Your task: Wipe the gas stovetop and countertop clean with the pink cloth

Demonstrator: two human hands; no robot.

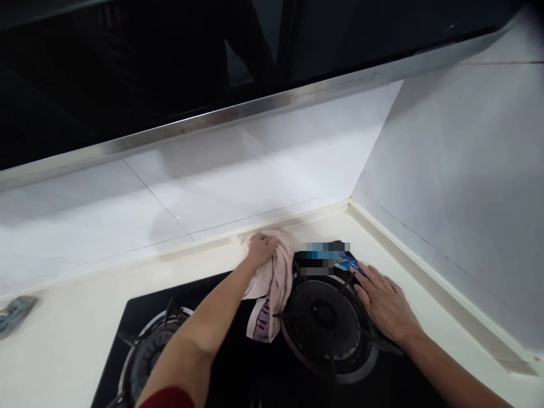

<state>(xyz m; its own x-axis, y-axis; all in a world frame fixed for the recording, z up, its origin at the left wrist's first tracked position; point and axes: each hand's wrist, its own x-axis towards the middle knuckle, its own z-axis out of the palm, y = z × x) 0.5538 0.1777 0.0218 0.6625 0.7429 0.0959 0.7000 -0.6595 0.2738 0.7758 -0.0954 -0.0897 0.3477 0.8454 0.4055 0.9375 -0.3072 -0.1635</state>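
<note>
At the far left we record an item on the pale worktop; it is blurred and cut by the picture edge, so we cannot tell what it is. Next to the right we note the left burner of the black hob, partly covered by the left forearm. A red sleeve shows at that arm's near end.

We find the left hand closed over a pink cloth, its fingers bent and their tips not clearly seen. The cloth is bunched at the rear edge of the hob, its far part on the worktop near the back wall. Its near end, with a purple pattern, lies on the hob beside the right burner.

Behind that burner we observe a blue label at the hob's rear corner; the area to its left is obscured by blocks. We find the right hand spread wide, palm down, over the hob's right edge, fingertips at the label, gripping nothing. Farther right stands the side wall. Above, we note a dark, glossy hood with a metal lower edge.
</note>
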